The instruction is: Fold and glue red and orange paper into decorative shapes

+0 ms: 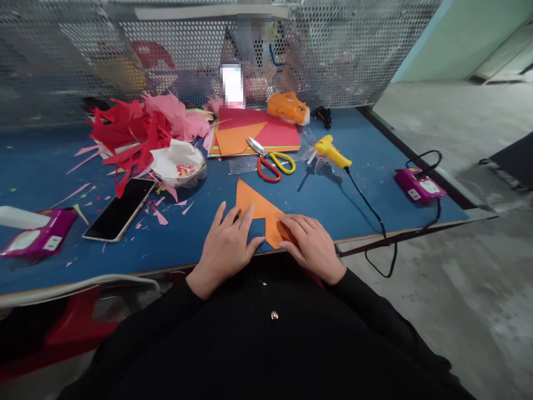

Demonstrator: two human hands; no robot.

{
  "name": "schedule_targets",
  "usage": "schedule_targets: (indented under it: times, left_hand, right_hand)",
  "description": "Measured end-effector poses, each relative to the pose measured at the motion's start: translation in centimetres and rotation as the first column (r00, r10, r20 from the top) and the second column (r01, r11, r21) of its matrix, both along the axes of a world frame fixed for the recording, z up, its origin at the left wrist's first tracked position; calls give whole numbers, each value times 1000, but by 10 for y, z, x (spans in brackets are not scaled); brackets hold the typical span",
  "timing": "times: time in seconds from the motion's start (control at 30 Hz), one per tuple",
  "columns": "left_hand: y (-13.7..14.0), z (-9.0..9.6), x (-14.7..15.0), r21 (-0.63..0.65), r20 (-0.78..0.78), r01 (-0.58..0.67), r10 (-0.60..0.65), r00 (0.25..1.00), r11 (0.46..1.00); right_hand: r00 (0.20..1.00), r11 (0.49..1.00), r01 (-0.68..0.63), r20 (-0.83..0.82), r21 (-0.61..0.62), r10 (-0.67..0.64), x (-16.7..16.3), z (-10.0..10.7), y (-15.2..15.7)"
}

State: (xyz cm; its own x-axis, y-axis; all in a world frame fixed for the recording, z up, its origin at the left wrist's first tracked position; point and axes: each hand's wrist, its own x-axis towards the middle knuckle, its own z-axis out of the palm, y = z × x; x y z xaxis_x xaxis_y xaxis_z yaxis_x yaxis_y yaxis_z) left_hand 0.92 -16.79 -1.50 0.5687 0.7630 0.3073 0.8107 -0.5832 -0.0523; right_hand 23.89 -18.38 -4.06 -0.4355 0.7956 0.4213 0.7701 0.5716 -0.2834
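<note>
A folded piece of orange paper (pixel 260 205) lies at the near edge of the blue table, one point facing away from me. My left hand (pixel 228 239) rests on its left part with fingers spread and the fingertips pressing down. At the right part, my right hand (pixel 310 241) has its fingers curved over the paper and the thumb at the near edge, gripping it. Beyond the paper are scissors (pixel 257 146) with one red and one yellow handle. Their blades lie on a stack of coloured paper (pixel 283 130) topped by a loose orange sheet (pixel 233 139).
A yellow glue gun (pixel 328 150) with a black cord lies right, near a purple packet (pixel 420 185). Left are a phone (pixel 120 210), a lined bowl (pixel 194 172), red and pink paper scraps (pixel 129 128) and another purple packet (pixel 44 236). A perforated metal panel (pixel 187 44) stands behind.
</note>
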Motion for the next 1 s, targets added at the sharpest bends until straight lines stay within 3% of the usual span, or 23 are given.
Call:
schedule_targets:
  times: [0.23, 0.47, 0.67, 1.0]
  left_hand:
    - [5, 0, 1, 8, -4, 29, -29, 1000, 1000]
    - [2, -6, -1, 44, 67, -67, 64, 996, 997]
    - [-3, -5, -3, -5, 28, 137, -137, 990, 991]
    - [0, 2, 10, 0, 73, 91, -90, 993, 996]
  right_hand:
    - [1000, 1000, 10, -1, 0, -10, 0, 0, -1]
    - [1000, 1000, 11, 9, -6, -11, -1, 1, -1]
    - [999, 999, 24, 37, 27, -25, -2, -1, -1]
    - [999, 999, 22, 39, 27, -23, -2, -1, 0]
